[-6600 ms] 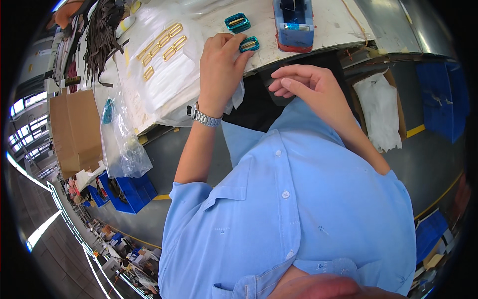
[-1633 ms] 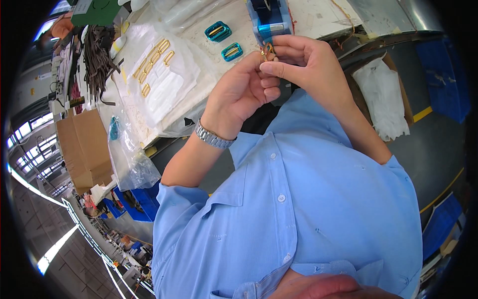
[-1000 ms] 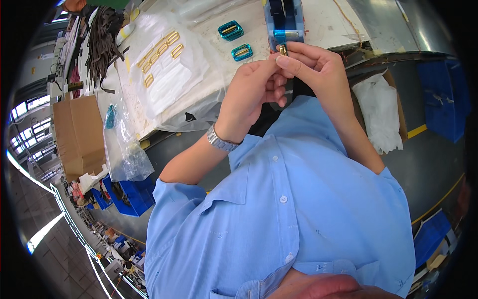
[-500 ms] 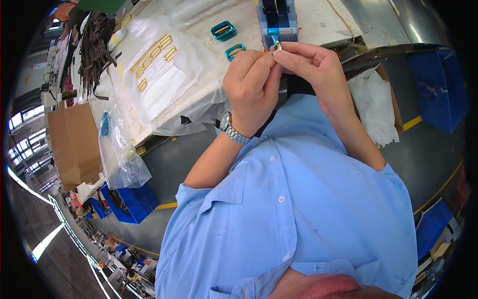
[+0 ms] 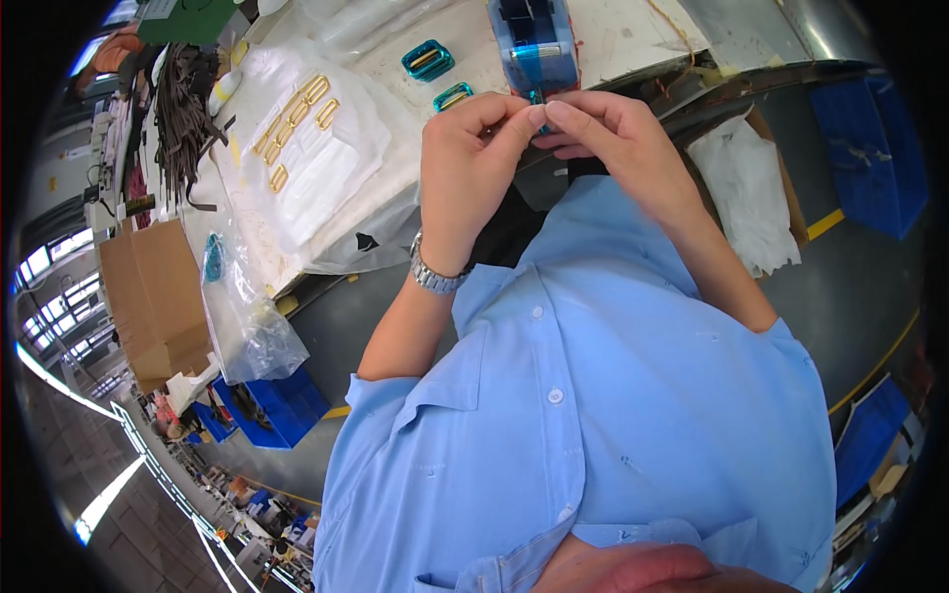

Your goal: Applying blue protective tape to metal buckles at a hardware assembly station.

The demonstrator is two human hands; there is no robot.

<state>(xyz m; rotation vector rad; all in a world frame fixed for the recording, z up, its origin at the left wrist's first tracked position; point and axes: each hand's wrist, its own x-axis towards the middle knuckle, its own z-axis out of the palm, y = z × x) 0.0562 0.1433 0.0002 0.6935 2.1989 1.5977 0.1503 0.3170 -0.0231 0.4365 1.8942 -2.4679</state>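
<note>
My left hand (image 5: 465, 183) and my right hand (image 5: 633, 148) meet fingertip to fingertip just in front of a blue tape dispenser (image 5: 537, 44). Between them they pinch a small buckle, mostly hidden by the fingers. Shiny blue tape (image 5: 537, 91) runs from the dispenser down to the fingertips. Left of the dispenser lie two buckles wrapped in blue, a farther wrapped buckle (image 5: 428, 60) and a nearer wrapped buckle (image 5: 453, 96) beside my left knuckles. Several bare gold buckles (image 5: 295, 121) rest on white sheeting (image 5: 331, 168).
Dark strips (image 5: 183, 128) hang in a bundle at the table's far left. A clear plastic bag (image 5: 252, 316) droops off the left edge beside a cardboard box (image 5: 156, 296) and a blue bin (image 5: 282, 405). To the right stand a lined carton (image 5: 746, 188) and a blue crate (image 5: 870, 153).
My left hand has turned and shifted slightly left, its fingers now facing my right thumb. The gold edge of the buckle, seen before at the fingertips, is now covered. The view has shifted slightly.
</note>
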